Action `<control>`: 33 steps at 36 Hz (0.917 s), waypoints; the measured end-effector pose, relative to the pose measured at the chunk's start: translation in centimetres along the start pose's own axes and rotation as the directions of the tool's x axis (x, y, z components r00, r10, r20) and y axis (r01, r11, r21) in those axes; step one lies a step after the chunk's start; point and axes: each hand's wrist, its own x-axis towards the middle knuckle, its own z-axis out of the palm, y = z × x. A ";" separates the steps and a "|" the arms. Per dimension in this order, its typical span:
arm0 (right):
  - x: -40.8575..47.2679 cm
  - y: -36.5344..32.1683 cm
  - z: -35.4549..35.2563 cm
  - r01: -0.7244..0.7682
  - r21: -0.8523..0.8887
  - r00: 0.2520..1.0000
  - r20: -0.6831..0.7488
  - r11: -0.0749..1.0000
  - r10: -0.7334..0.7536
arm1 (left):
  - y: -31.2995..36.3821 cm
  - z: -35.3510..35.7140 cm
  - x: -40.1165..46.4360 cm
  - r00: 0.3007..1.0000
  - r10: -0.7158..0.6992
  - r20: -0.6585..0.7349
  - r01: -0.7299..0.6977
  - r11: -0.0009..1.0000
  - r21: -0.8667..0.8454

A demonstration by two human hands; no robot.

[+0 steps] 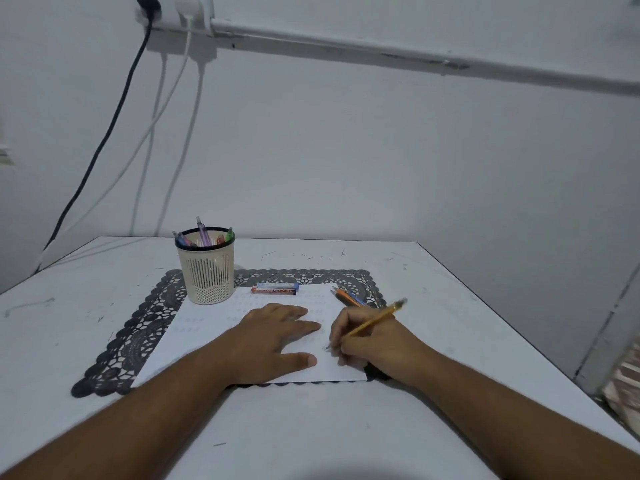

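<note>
The right hand's fingers (338, 332) are curled close around the lower part of a yellow pencil (375, 319), pinching it near the tip. The tip touches the paper (207, 341) near its 4 o'clock corner. The pencil's long axis runs tilted from the tip at 8 o'clock up to the eraser end at 2 o'clock, so the tip points down and toward the left hand (273, 337).

That left hand lies flat with its fingers straight and spread, pressing the sheet just beside the tip. To write well here, I judge that the right hand (370, 341) should keep its heel resting on the sheet's edge, press lightly, and let the flat hand stop the paper sliding on the lace mat (138, 337).

Further out, a small lead box (274, 288) lies at the sheet's 12 o'clock edge. Spare pencils (346, 296) lie at 1 o'clock, and a pen cup (207, 275) stands at 11 o'clock on the table (311, 427).
</note>
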 end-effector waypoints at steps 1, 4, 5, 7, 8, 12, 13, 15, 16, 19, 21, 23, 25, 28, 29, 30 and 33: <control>-0.1 0.0 0.1 0.008 0.001 1.000 0.016 1.000 -0.008 | -0.1 0.0 0.1 1.000 0.003 -0.002 -0.003 1.000 0.005; -0.3 0.1 0.1 0.006 0.020 1.000 0.028 1.000 -0.006 | -0.4 0.1 0.2 1.000 0.002 0.010 -0.002 1.000 0.015; -0.3 0.2 0.0 -0.001 0.025 1.000 0.026 1.000 0.001 | -0.4 0.0 0.2 1.000 0.002 0.016 -0.002 1.000 0.020; -0.3 0.3 0.0 -0.004 0.021 1.000 0.007 1.000 0.004 | -0.2 0.0 0.1 1.000 0.000 0.021 0.000 1.000 0.024; -0.3 0.4 0.0 -0.002 0.012 1.000 -0.005 1.000 0.002 | -0.1 0.0 0.1 1.000 -0.005 0.021 0.005 1.000 0.021; -0.4 0.3 0.1 0.013 -0.006 0.999 -0.041 1.000 -0.013 | 0.2 -0.1 -0.1 0.999 -0.014 0.030 0.013 1.000 0.020; -0.4 0.2 0.1 0.015 -0.004 0.998 -0.053 1.000 -0.016 | 0.2 -0.1 -0.1 0.999 -0.013 0.033 0.012 1.000 0.024; -0.5 0.0 0.1 0.025 0.000 0.997 -0.071 1.000 -0.025 | 0.2 -0.1 0.0 0.999 -0.011 0.033 0.010 1.000 0.028; -0.5 -0.1 0.1 0.029 -0.001 0.997 -0.073 1.000 -0.029 | 0.1 0.0 0.1 0.999 -0.009 0.031 0.008 1.000 0.030; -0.5 -0.1 0.2 0.020 -0.010 0.998 -0.057 1.000 -0.020 | -0.2 0.2 0.2 1.000 -0.005 0.026 0.004 0.999 0.034; -0.5 0.0 0.3 0.010 -0.016 0.999 -0.049 1.000 -0.010 | -0.3 0.3 0.2 1.000 -0.005 0.023 0.004 1.000 0.025; -0.5 -0.1 0.3 0.009 -0.031 0.998 -0.061 0.999 -0.011 | -0.4 0.3 0.2 1.000 -0.005 0.024 0.004 1.000 0.024; -0.4 0.0 0.3 0.010 -0.043 0.996 -0.083 0.999 -0.014 | -0.3 0.3 0.2 1.000 -0.004 0.026 0.003 1.000 0.031; -0.4 -0.1 0.3 0.007 -0.045 0.996 -0.092 0.999 -0.011 | -0.3 0.2 0.2 1.000 -0.004 0.031 0.003 0.999 0.037; -0.4 -0.1 0.3 0.007 -0.042 0.996 -0.085 0.999 -0.010 | -0.2 0.2 0.2 0.999 -0.003 0.032 0.002 0.999 0.039; -0.4 0.0 0.3 0.008 -0.038 0.997 -0.078 0.999 -0.011 | -0.2 0.2 0.2 0.999 -0.004 0.034 0.003 0.999 0.038; -0.4 0.0 0.4 0.005 -0.033 0.997 -0.070 0.999 -0.007 | -0.3 0.2 0.2 1.000 -0.004 0.030 0.003 1.000 0.031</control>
